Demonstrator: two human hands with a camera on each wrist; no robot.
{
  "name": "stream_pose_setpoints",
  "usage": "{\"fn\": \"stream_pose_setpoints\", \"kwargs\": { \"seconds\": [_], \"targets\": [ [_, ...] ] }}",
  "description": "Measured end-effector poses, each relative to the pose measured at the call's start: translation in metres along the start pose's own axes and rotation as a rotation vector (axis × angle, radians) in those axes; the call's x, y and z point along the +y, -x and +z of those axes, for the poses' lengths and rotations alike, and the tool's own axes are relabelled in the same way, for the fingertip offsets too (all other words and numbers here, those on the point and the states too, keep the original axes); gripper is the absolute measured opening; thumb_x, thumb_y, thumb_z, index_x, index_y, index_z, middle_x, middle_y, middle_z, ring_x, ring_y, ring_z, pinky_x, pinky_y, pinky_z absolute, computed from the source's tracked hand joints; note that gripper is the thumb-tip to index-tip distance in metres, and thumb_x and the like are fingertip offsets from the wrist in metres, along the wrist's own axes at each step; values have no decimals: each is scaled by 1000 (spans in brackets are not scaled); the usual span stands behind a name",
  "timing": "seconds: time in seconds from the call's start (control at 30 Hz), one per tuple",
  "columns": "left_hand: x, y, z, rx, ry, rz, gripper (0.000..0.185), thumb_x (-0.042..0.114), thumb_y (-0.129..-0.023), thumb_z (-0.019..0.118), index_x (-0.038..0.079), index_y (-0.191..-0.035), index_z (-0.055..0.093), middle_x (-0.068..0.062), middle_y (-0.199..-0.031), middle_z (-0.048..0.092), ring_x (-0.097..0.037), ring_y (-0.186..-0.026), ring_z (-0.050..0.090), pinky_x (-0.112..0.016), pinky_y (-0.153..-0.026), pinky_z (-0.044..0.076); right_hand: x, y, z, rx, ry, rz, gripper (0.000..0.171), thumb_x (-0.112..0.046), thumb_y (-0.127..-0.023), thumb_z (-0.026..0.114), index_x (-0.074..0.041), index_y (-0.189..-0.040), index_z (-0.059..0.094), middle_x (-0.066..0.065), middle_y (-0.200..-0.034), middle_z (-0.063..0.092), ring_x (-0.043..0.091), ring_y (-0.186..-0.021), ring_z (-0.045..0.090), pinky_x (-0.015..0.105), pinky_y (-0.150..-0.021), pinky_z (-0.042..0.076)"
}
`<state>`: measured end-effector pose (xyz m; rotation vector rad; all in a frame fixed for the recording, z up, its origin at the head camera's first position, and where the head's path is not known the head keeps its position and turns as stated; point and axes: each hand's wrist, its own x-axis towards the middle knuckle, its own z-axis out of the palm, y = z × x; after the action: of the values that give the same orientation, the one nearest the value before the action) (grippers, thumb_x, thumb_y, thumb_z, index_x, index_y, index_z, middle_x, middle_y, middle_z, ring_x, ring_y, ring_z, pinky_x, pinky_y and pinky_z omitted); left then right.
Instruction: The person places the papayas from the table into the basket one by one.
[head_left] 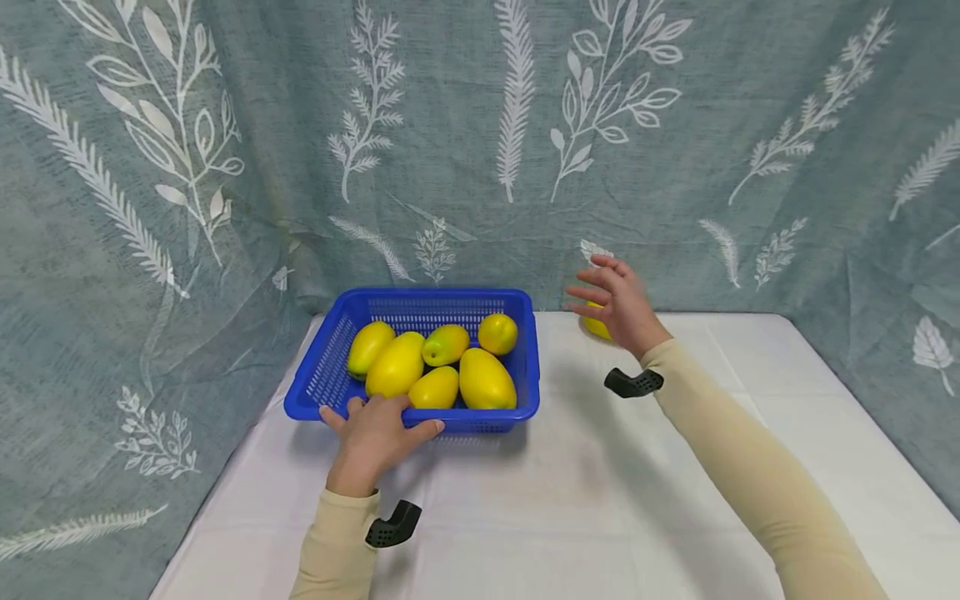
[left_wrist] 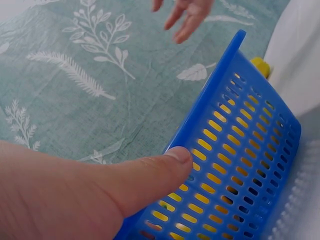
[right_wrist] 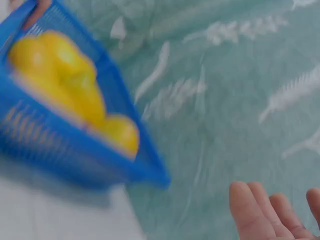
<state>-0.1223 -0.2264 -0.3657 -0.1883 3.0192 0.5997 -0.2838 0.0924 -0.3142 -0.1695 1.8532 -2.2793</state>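
A blue plastic basket (head_left: pixel 528 358) with slotted walls holds several yellow mango-like fruits (head_left: pixel 486 379). My left hand (head_left: pixel 377 437) grips its near rim, the thumb (left_wrist: pixel 145 175) on the outer wall and the other fingers over the rim to the inside. To the right of the basket, my right hand (head_left: pixel 618 304) is raised in the air with fingers spread and nothing in them. Behind that hand, one more yellow fruit (head_left: pixel 596 327) lies at the far edge of the table, partly hidden by it. The basket appears blurred in the right wrist view.
A white cloth covers the table (head_left: pixel 570 517). Grey-green curtains (head_left: pixel 465 125) with white leaf prints hang at the back and both sides, close to the table edges. Black devices (head_left: pixel 633 383) are worn at both wrists.
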Motion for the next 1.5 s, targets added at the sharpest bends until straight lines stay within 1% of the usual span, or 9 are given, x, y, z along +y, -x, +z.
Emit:
{"fn": "stream_pose_setpoints", "kwargs": {
  "seconds": [0.17, 0.3, 0.43, 0.53, 0.7, 0.87, 1.1, 1.33, 1.5],
  "targets": [
    [-2, 1, 2, -2, 7, -6, 59, 53, -89, 72, 8, -128, 69, -25, -132, 65, -64, -131, 38, -90, -105, -2, 14, 11, -36, 55, 34, 60, 43, -24, -106, 47, -15, -146, 34, -1, -126, 50, 17, -113, 66, 30, -94, 59],
    [-3, 0, 2, 7, -3, -3, 59, 53, -89, 72, 9, -128, 69, -24, -131, 66, -64, -130, 39, -90, -104, -1, 35, 20, -59, 94, 51, 86, 36, -22, -105, 48, -17, -139, 38, 1, -125, 49, 9, -98, 70, 27, -87, 61],
    [-1, -2, 3, 11, -4, 7, 58, 54, -89, 72, 9, -126, 70, -23, -129, 67, -63, -129, 40, -90, -104, 0, 50, 23, -77, 145, 63, 80, 31, -23, -105, 48, -18, -135, 40, 0, -121, 51, 6, -93, 71, 26, -83, 62],
    [-1, -2, 3, 14, -2, 11, 56, 53, -88, 73, 10, -124, 70, -22, -129, 67, -62, -129, 41, -90, -104, 0, 55, 16, -88, 224, 91, 85, 41, -24, -105, 49, -14, -143, 38, 0, -123, 53, 9, -100, 69, 30, -91, 61],
    [-4, -1, 2, 36, 7, 14, 55, 52, -88, 74, 10, -123, 71, -23, -129, 67, -63, -129, 40, -90, -104, -2, 53, -16, -91, 373, 237, 41, 61, -26, -104, 51, -9, -158, 30, 15, -147, 50, 32, -131, 58, 40, -111, 50],
    [-5, -1, 1, 44, -5, 8, 57, 54, -88, 74, 10, -124, 71, -24, -128, 67, -63, -128, 42, -89, -104, -1, 52, -43, -92, 411, 349, 24, 65, -21, -102, 56, -9, -159, 30, 22, -158, 42, 38, -143, 47, 46, -118, 43],
    [-1, 1, 8, 48, -13, 16, 56, 57, -86, 75, 12, -119, 73, -22, -124, 69, -60, -124, 46, -90, -103, 3, 60, -52, -96, 357, 562, 47, 68, -19, -100, 62, -9, -159, 31, 23, -162, 35, 40, -149, 37, 53, -120, 37],
    [-1, 1, 8, 79, -25, 29, 52, 56, -86, 75, 13, -116, 74, -21, -123, 70, -59, -124, 47, -90, -105, 4, 67, -64, -86, 216, 676, 45, 63, -16, -100, 61, -7, -158, 35, 24, -163, 33, 43, -150, 32, 55, -122, 34],
    [-2, 0, 6, 72, -34, 11, 56, 56, -86, 75, 13, -121, 73, -23, -126, 68, -59, -127, 46, -89, -106, 3, 81, -71, -79, 97, 835, 88, 64, -14, -103, 58, -10, -161, 30, 29, -163, 29, 46, -150, 31, 56, -121, 35]
  ]
}}
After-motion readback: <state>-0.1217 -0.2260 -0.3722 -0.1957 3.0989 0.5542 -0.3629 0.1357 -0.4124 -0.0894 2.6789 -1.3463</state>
